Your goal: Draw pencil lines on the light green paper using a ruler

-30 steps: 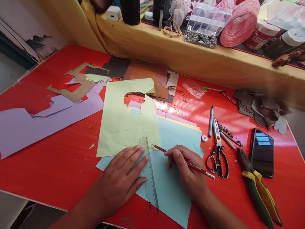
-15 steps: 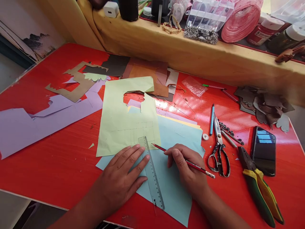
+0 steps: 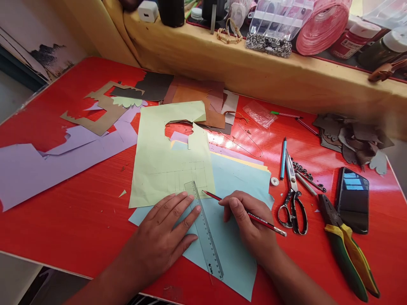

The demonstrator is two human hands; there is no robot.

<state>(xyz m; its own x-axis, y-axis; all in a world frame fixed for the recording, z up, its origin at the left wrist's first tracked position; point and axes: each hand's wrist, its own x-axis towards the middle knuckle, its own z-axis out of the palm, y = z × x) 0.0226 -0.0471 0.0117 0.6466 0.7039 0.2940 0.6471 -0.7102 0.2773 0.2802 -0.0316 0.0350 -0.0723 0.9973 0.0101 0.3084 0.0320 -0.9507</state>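
Observation:
My left hand (image 3: 163, 237) lies flat with spread fingers on a clear plastic ruler (image 3: 205, 233) and the light blue paper (image 3: 232, 250) under it. The ruler's far end rests on a pale green sheet (image 3: 159, 161) that has pencil lines and a cut-out hole. My right hand (image 3: 249, 222) is closed around a red pencil (image 3: 244, 213). The pencil tip points left, just right of the ruler's edge at the green sheet's lower corner.
On the red table (image 3: 63, 228) lie scissors (image 3: 292, 199), green-yellow pliers (image 3: 345, 248), a phone (image 3: 352, 199), a blue pen (image 3: 282, 159), lilac paper (image 3: 47, 161), brown paper scraps (image 3: 197, 99) and grey cut-outs (image 3: 352, 140). A cluttered yellow ledge (image 3: 254, 72) runs along the back.
The near end of the ruler has swung to the right under my left hand, so it lies more slanted. Both hands and the pencil have stayed almost still.

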